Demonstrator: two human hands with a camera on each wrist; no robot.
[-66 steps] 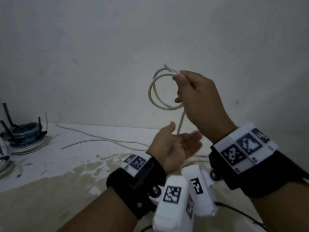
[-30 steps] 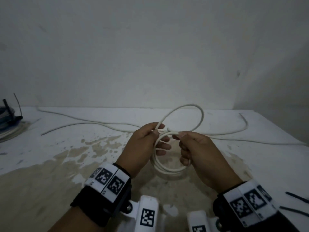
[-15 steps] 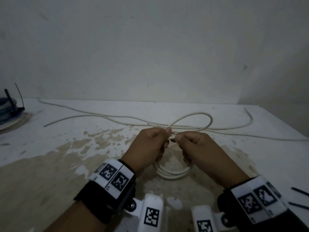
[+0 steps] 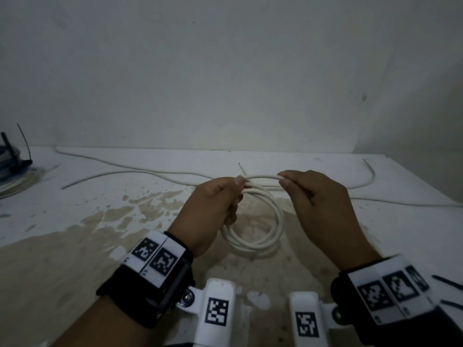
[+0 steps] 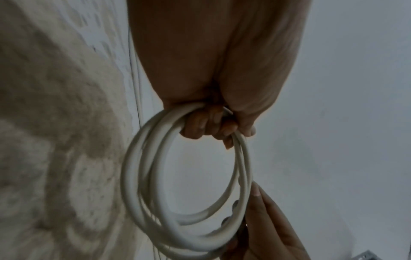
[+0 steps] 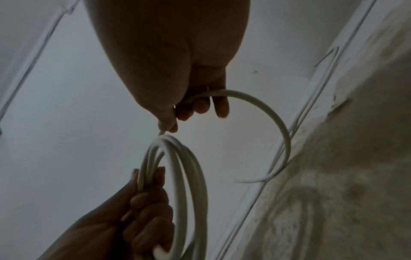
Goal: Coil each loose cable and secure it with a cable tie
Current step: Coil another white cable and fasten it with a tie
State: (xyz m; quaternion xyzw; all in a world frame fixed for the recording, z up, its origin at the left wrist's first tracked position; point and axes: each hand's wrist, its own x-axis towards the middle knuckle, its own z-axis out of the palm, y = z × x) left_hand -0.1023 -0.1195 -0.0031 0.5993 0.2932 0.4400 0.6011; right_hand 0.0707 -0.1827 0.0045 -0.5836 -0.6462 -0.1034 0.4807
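A white cable (image 4: 253, 242) is wound into a small coil of several turns held just above the stained table (image 4: 75, 246). My left hand (image 4: 239, 186) grips the coil's top left, fingers curled through the loops (image 5: 138, 176). My right hand (image 4: 284, 180) pinches the last strand (image 4: 263, 177) at the coil's top right, a short gap from the left hand. The cable's thin end (image 4: 240, 166) pokes up behind the left thumb. In the right wrist view the pinched strand (image 6: 275, 119) arcs away from the coil (image 6: 191, 168).
Other loose white cables (image 4: 150, 172) (image 4: 370, 182) trail across the back of the table. Bundled coils with black ties (image 4: 12, 169) sit at the far left edge. Black cable ties (image 4: 448, 284) lie at the near right. A plain wall stands close behind.
The hands came down from mid-air to just over the table. The loose loop behind the hands has been drawn in, and my right hand has slid rightward away from the left.
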